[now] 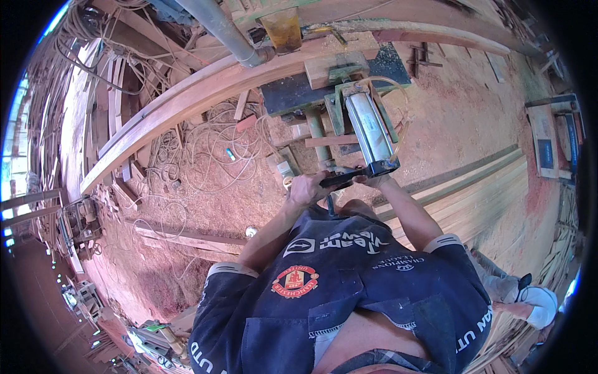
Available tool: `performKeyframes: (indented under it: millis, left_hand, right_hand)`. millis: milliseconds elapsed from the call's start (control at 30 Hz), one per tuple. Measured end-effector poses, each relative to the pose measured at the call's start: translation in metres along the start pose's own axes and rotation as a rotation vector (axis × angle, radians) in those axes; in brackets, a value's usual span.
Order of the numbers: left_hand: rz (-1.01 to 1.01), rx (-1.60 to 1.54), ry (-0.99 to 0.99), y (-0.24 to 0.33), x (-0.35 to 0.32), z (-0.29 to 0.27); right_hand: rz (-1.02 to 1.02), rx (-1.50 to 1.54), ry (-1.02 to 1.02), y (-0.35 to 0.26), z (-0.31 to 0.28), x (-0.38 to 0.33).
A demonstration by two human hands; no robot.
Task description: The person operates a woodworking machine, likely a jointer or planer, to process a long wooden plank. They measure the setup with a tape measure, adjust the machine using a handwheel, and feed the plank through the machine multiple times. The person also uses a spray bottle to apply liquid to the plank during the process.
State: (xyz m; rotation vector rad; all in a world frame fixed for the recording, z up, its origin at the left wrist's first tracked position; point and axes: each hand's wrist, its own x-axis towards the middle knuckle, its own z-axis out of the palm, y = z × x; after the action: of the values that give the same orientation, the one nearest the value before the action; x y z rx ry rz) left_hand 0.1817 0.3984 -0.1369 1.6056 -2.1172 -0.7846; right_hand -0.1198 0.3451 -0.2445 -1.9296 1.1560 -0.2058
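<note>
My left hand (306,189) is closed on one end of a dark, flat, narrow object (341,179) whose kind I cannot make out. At its other end, my right hand (375,181) is partly hidden under the black end cap of a silver pneumatic cylinder (369,128); its fingertips are pinched at the dark object. The cylinder lies in a green metal bracket (336,112), its far end toward a wooden block (321,71). Behind the block, a long wooden beam (205,93) runs across a black machine table (286,96).
A grey pipe (224,31) slants down to the beam. Loose hose or cable (218,168) coils over the sawdust-covered floor at left. Stacked planks (479,193) lie at right, and a blue-and-white box (551,140) stands at the far right. Someone's leg and shoe (539,305) show at lower right.
</note>
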Motion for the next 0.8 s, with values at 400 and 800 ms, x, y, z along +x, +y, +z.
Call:
performKeyframes:
  millis: [400, 800]
  left_hand:
    - [0.011, -0.126, 0.004, -0.043, -0.014, 0.011]
    - [-0.052, -0.145, -0.079, -0.033, -0.014, -0.001]
  right_hand:
    - [-0.085, -0.031, 0.199, -0.095, -0.029, -0.009]
    - [-0.022, 0.198, 0.178, -0.1, -0.027, -0.011]
